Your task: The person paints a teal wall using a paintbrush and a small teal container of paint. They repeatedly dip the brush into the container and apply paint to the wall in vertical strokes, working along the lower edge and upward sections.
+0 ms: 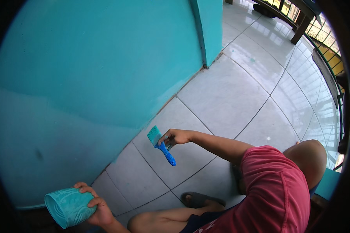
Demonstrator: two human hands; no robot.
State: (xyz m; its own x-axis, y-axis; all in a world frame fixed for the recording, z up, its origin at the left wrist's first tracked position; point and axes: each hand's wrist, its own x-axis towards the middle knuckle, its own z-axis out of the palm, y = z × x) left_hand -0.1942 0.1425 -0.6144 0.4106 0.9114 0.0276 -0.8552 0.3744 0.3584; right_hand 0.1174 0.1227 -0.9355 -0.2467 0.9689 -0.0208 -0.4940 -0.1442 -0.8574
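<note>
My right hand [175, 137] holds a paintbrush [166, 153] by the base of its blue handle, its bristles coated in turquoise paint and pointing toward the wall. The brush is over the floor tiles, apart from the wall. At the lower left, my left hand [96, 204] grips a paint-covered turquoise can [71, 207], tilted with its open mouth facing left; its contents are not visible. The wall [119, 58] is bright turquoise above and a duller, paler blue lower down, with uneven paint edges near the floor.
Pale glossy floor tiles [221, 93] meet the wall, with small turquoise spots near its corner. A wooden furniture leg [302, 29] stands at the upper right, beside metal railings [326, 49]. My sandaled foot [202, 200] rests on the tiles below the brush.
</note>
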